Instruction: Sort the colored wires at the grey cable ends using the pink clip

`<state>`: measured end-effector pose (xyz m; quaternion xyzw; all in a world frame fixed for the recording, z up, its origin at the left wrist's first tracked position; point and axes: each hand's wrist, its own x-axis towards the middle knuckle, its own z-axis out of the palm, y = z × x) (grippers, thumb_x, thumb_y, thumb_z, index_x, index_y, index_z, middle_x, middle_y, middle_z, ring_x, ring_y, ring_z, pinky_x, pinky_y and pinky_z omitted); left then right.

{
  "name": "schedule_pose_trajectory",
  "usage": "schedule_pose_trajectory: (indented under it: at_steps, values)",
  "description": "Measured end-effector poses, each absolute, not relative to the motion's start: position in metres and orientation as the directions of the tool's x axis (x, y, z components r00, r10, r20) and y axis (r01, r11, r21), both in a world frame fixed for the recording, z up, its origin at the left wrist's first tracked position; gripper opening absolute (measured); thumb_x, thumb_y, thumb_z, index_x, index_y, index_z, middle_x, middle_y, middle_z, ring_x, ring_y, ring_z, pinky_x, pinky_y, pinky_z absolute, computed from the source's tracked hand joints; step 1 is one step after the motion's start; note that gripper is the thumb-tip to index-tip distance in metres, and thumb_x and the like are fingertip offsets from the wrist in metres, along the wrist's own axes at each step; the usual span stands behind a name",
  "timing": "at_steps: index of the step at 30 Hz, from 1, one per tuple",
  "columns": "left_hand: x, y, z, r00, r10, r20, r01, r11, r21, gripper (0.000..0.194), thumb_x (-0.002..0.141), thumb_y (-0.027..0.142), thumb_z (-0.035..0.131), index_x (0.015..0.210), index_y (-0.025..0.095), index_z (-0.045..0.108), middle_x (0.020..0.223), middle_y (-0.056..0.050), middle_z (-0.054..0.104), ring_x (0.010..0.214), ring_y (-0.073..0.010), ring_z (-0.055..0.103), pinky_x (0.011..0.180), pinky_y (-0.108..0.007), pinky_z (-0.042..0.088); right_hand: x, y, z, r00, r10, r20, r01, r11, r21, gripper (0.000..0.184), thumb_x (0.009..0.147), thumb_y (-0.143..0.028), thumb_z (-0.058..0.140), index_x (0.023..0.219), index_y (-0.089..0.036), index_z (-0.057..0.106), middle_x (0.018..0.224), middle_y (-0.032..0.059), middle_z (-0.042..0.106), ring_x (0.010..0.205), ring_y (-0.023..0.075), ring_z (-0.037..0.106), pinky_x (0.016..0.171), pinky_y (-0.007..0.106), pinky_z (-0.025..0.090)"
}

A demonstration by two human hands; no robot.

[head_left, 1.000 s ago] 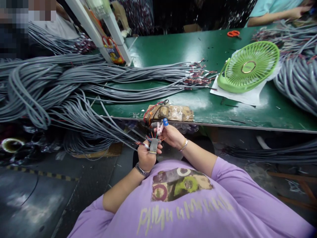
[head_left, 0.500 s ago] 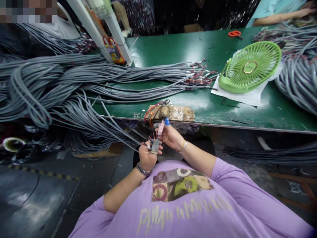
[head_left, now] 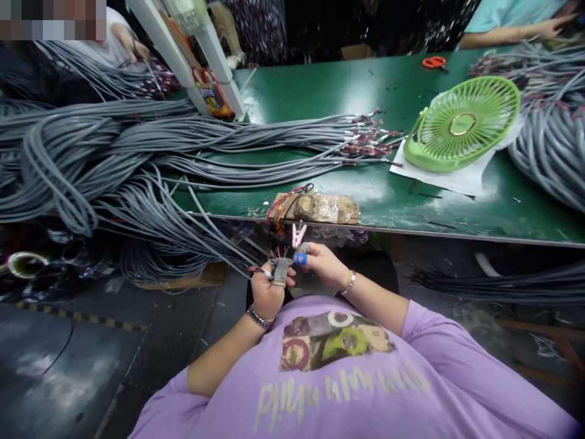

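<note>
My left hand (head_left: 267,292) is closed around a flat grey connector (head_left: 280,274) with thin coloured wires (head_left: 280,253) fanning out of its upper end. A grey cable with a bared end also runs to these fingers from the left. Just right of the connector, my right hand (head_left: 322,265) is closed in a pinch, blue wrapping on its thumb and grey wrapping on a finger. A small pale pink clip (head_left: 298,234), V-shaped, sticks up from its fingertips. The fingers hide the clip's lower part.
Grey cable bundles (head_left: 137,143) cover the left of the green table (head_left: 320,85). A wooden block (head_left: 336,209) with red and black wires lies at the front edge. A green fan (head_left: 461,125), orange scissors (head_left: 433,62) and coiled cables (head_left: 543,146) are at right. Two other people are beyond.
My right hand has drawn down and slightly right, and the pink clip has turned, now showing a V shape. My left hand has shifted slightly left with the connector.
</note>
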<state>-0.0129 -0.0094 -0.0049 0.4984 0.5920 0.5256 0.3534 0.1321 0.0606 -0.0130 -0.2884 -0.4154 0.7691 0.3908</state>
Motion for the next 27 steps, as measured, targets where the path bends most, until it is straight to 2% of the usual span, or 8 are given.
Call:
schedule_pose_trajectory:
  at_steps: [4, 9, 12, 15, 18, 21, 23, 27]
  values:
    - [-0.010, -0.011, -0.003, -0.249, 0.966, 0.064, 0.096, -0.041, 0.995, 0.025, 0.086, 0.038, 0.059, 0.091, 0.015, 0.068, 0.071, -0.002, 0.071, 0.048, -0.0086, 0.061, 0.044, -0.018, 0.041, 0.129, 0.059, -0.009, -0.520, 0.833, -0.189, -0.386, -0.427, -0.818, 0.029, 0.062, -0.035, 0.078, 0.063, -0.015, 0.057, 0.052, -0.0051, 0.051, 0.048, 0.0058, 0.040, 0.051, 0.021, 0.031]
    - [-0.012, -0.011, -0.001, -0.011, 1.000, -0.023, -0.133, 0.022, 0.991, 0.026, 0.084, 0.039, 0.062, 0.088, 0.014, 0.069, 0.082, -0.009, 0.075, 0.049, -0.0110, 0.062, 0.040, -0.020, 0.035, 0.127, 0.062, -0.015, -0.548, 0.789, -0.278, -0.404, -0.541, -0.738, 0.035, 0.059, -0.033, 0.080, 0.060, -0.016, 0.050, 0.050, -0.0058, 0.048, 0.045, 0.0051, 0.037, 0.048, 0.020, 0.028]
    - [-0.013, -0.011, 0.001, -0.087, 0.996, 0.029, -0.115, -0.039, 0.993, 0.029, 0.083, 0.042, 0.063, 0.089, 0.015, 0.071, 0.086, -0.011, 0.075, 0.051, -0.0123, 0.063, 0.039, -0.021, 0.033, 0.127, 0.072, -0.017, -0.453, 0.816, -0.359, -0.465, -0.560, -0.686, 0.034, 0.065, -0.041, 0.077, 0.068, -0.016, 0.054, 0.058, -0.0043, 0.052, 0.047, 0.0056, 0.039, 0.049, 0.020, 0.032]
    - [-0.011, -0.011, 0.006, -0.151, 0.984, 0.093, -0.046, -0.101, 0.994, 0.031, 0.081, 0.044, 0.065, 0.092, 0.016, 0.073, 0.084, -0.011, 0.076, 0.053, -0.0135, 0.063, 0.041, -0.023, 0.037, 0.126, 0.083, -0.012, -0.515, 0.774, -0.368, -0.465, -0.613, -0.639, 0.043, 0.075, -0.058, 0.063, 0.081, -0.016, 0.060, 0.070, 0.0003, 0.058, 0.054, 0.0082, 0.045, 0.052, 0.023, 0.038]
    - [-0.007, -0.008, 0.011, -0.150, 0.983, 0.108, -0.029, -0.113, 0.993, 0.031, 0.081, 0.044, 0.065, 0.093, 0.016, 0.073, 0.081, -0.010, 0.076, 0.053, -0.0138, 0.062, 0.042, -0.023, 0.037, 0.125, 0.089, -0.005, -0.561, 0.791, -0.243, -0.406, -0.519, -0.752, 0.051, 0.073, -0.065, 0.062, 0.081, -0.015, 0.062, 0.065, -0.0005, 0.054, 0.053, 0.0084, 0.042, 0.050, 0.023, 0.035]
    - [-0.005, -0.002, 0.014, -0.147, 0.985, 0.094, -0.082, -0.107, 0.991, 0.030, 0.082, 0.043, 0.064, 0.090, 0.015, 0.073, 0.084, -0.011, 0.076, 0.050, -0.0118, 0.061, 0.039, -0.022, 0.033, 0.123, 0.089, -0.001, -0.363, 0.921, -0.143, -0.295, -0.259, -0.920, 0.053, 0.067, -0.068, 0.065, 0.068, -0.016, 0.057, 0.056, -0.0028, 0.049, 0.050, 0.0076, 0.036, 0.048, 0.023, 0.029]
    - [-0.004, 0.002, 0.013, -0.140, 0.987, 0.075, -0.129, -0.093, 0.987, 0.030, 0.083, 0.043, 0.063, 0.086, 0.015, 0.072, 0.089, -0.012, 0.076, 0.049, -0.0108, 0.061, 0.037, -0.021, 0.030, 0.121, 0.088, -0.001, -0.259, 0.961, -0.094, -0.249, -0.160, -0.955, 0.056, 0.068, -0.072, 0.061, 0.063, -0.016, 0.055, 0.055, -0.0022, 0.049, 0.050, 0.0078, 0.037, 0.049, 0.023, 0.029]
    - [-0.003, 0.006, 0.010, -0.128, 0.991, 0.042, -0.158, -0.062, 0.985, 0.030, 0.082, 0.043, 0.063, 0.082, 0.014, 0.071, 0.084, -0.012, 0.076, 0.046, -0.0101, 0.059, 0.036, -0.021, 0.026, 0.117, 0.090, -0.001, -0.435, 0.877, -0.203, -0.399, -0.390, -0.830, 0.060, 0.070, -0.074, 0.057, 0.074, -0.015, 0.062, 0.063, 0.0006, 0.056, 0.052, 0.0082, 0.043, 0.049, 0.022, 0.035]
